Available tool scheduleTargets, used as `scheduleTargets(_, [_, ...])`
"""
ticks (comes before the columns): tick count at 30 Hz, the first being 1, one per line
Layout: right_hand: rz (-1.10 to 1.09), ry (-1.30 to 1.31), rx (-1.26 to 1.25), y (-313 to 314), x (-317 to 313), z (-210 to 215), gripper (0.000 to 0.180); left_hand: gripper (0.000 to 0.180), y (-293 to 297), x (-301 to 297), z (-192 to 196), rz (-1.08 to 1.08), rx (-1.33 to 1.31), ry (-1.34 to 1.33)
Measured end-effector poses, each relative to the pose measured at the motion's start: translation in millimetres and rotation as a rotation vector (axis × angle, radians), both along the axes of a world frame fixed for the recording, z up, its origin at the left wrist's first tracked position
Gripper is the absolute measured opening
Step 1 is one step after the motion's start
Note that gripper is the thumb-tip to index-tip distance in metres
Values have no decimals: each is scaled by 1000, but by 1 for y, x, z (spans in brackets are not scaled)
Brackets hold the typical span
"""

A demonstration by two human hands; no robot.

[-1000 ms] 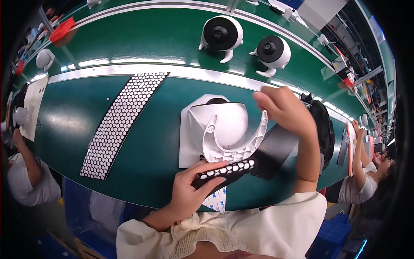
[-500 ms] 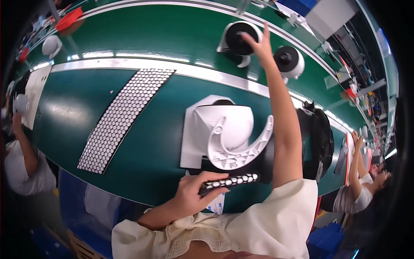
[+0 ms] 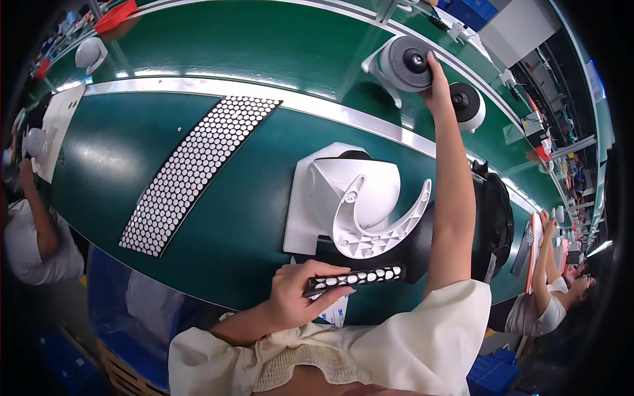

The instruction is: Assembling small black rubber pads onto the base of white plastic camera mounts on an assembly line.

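Observation:
Close to my body, my left hand (image 3: 298, 290) is closed around one end of a narrow black strip with white round dots (image 3: 370, 275). At the far side, my right hand (image 3: 437, 92) grips the right edge of a white fan-like unit (image 3: 409, 63) with a grey ringed face and a dark knob in its middle. The unit is tilted over the green belt; my fingers behind it are hidden. On the table between my arms, a white rounded housing with a curved, ribbed leg (image 3: 360, 188) rests in a white block-shaped stand (image 3: 300, 224).
A long black sheet of white dots (image 3: 198, 171) lies to the left. A similar white unit with a black face (image 3: 467, 105) stands right of my right hand. A black bag (image 3: 495, 218) sits beside my right arm. Other people work at both sides.
My right hand has closed on the far white unit and turned it, so its face shows grey rings. The left hand keeps the dotted strip. The whole view has shifted slightly.

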State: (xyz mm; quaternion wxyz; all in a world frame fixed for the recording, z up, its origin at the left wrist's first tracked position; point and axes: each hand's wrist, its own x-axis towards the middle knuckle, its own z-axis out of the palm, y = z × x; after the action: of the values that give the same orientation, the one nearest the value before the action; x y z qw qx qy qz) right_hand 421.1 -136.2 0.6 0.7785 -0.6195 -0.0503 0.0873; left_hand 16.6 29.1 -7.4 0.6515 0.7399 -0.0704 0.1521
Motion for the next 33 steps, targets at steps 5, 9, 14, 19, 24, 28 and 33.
scheduleTargets(5, [17, -522, -183, -2, -7, -19, 57, 19, 4, 0, 9, 117, -184, 33])
scheduleTargets(9, [-202, -757, -673, -31, -4, -4, 59, 25, 2, -1, 20, 103, -371, 61])
scheduleTargets(14, [265, -841, -577, -5, -166, 97, 29, 30, 6, -3, 29, 174, -489, 102])
scheduleTargets(19, [657, -884, -713, 7, -301, 95, 55, 24, 11, -10, 25, 46, -271, 59])
scheduleTargets(24, [795, -474, -462, 0, -303, 79, 23, 22, 2, -8, 23, 130, -85, -18])
scheduleTargets(28, [768, -583, -563, -4, -301, 76, 13, 22, -2, -4, 12, 130, 51, -122])
scheduleTargets(33, [599, -1111, -614, 19, -305, 90, 28, 24, -9, -5, 5, 231, 12, -120])
